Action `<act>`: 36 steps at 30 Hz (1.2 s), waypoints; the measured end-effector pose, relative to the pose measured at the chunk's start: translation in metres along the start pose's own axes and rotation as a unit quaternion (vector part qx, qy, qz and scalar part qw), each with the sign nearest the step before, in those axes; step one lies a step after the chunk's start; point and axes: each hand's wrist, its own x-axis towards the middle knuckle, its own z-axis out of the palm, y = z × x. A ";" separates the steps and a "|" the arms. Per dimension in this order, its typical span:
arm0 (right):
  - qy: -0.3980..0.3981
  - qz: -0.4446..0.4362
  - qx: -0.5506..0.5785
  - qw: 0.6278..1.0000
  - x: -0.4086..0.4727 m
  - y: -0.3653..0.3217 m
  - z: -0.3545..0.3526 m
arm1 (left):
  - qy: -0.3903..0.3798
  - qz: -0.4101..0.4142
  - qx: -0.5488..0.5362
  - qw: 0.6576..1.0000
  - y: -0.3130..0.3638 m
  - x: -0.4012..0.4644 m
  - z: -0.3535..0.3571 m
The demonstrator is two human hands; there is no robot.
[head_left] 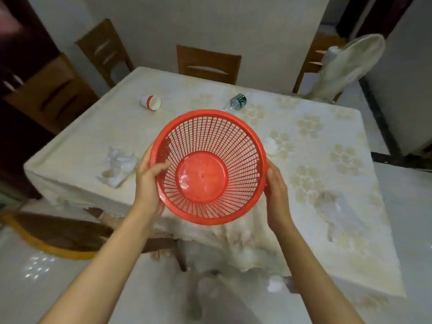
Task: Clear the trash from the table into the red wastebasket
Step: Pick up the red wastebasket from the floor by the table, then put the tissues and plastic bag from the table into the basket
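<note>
I hold the red wastebasket [208,127], a round slatted plastic basket, in the air above the near part of the table [315,164], its empty inside facing me. My left hand [147,181] grips its left rim with the thumb inside. My right hand [277,190] grips its right rim. On the cream flowered cloth lie a paper cup [150,102] with a red band on its side at the far left, a crushed plastic bottle [237,101] at the far middle, crumpled white paper [118,166] near the left edge, and a small white wad [271,146] right of the basket.
Wooden chairs stand around the table: one at the far side [208,63], one at the far left [105,51], one at the left [46,90]. A cloth-covered fan [346,66] stands at the far right. A white scrap [275,285] lies on the glossy floor below.
</note>
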 end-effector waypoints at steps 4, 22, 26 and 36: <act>-0.011 0.040 -0.076 0.996 0.079 0.038 0.029 | 0.032 0.028 0.033 0.999 0.019 0.057 -0.009; -0.007 0.104 -0.542 0.834 0.109 0.174 0.106 | -0.024 -0.040 0.113 0.993 0.034 0.182 -0.091; 0.101 0.122 -0.513 0.844 0.099 0.163 0.124 | -0.077 -0.056 0.126 0.987 0.043 0.194 -0.113; 0.292 -0.055 -0.350 0.888 0.044 -0.007 0.147 | -0.113 -0.062 0.133 0.983 0.073 0.189 -0.130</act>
